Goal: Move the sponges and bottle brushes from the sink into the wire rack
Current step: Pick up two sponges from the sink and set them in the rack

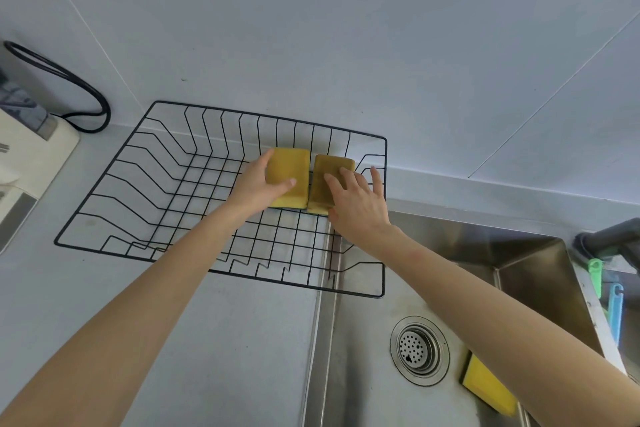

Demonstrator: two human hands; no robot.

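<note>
Touching sponges (290,166) side-by-side, rack (145,180) right end; left half bare.

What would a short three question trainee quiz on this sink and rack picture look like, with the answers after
1. True or false: both sponges in the wire rack lie side by side at its right end.
2. Which hand grips a sponge? A left hand, B right hand.
3. What still lies in the sink beside the drain?

Key: 1 true. 2 A; it clasps the left sponge, while the right hand's spread fingers rest on the right sponge. 3 a yellow sponge.
</note>
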